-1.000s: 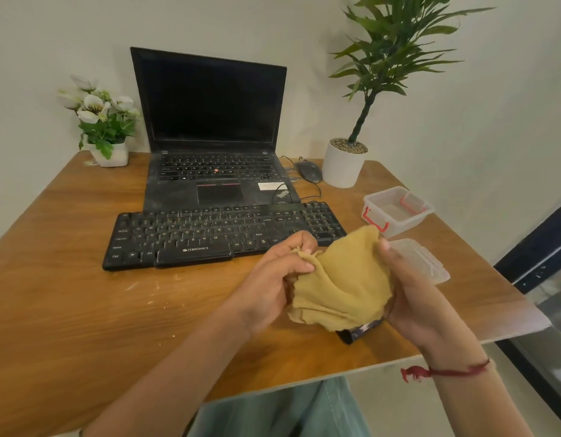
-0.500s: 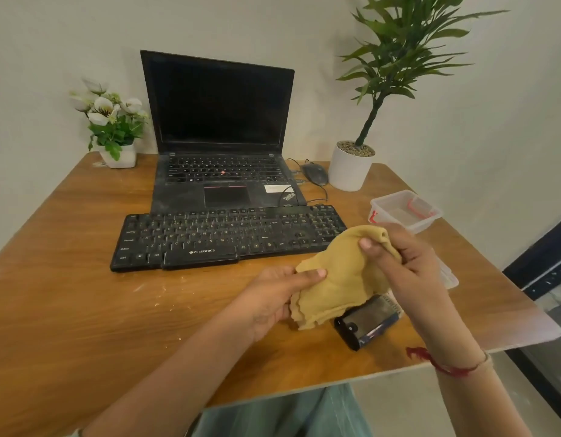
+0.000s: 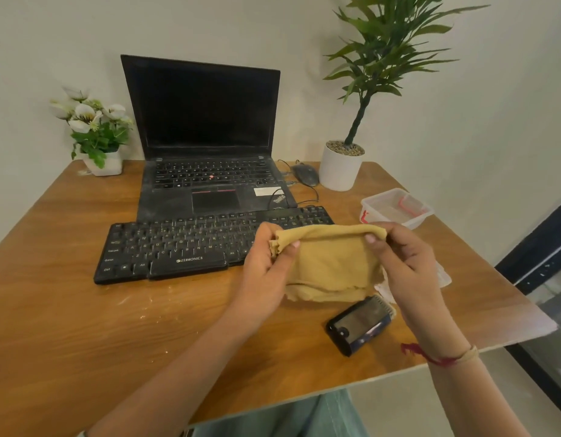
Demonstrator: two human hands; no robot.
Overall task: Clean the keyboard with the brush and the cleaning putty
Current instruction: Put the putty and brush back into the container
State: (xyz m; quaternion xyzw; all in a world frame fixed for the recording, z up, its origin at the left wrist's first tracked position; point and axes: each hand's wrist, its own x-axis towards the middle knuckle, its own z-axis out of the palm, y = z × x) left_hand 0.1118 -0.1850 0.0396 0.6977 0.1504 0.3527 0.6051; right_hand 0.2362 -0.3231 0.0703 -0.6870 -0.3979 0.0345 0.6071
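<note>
Both hands pinch the top edge of a yellow cloth [image 3: 332,260], the left hand [image 3: 266,266] at one corner and the right hand [image 3: 408,263] at the other, so it hangs stretched between them. Behind it on the worktop [image 3: 68,326] lies the black keyboard [image 3: 184,244], marked "ZEBRONICS". The brush [image 3: 359,324] lies near the right wrist. The laptop [image 3: 206,127] reads "ThinkPad".

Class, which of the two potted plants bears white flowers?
The small plant left of the black laptop; the tall green plant in the round white pot has only leaves.
</note>
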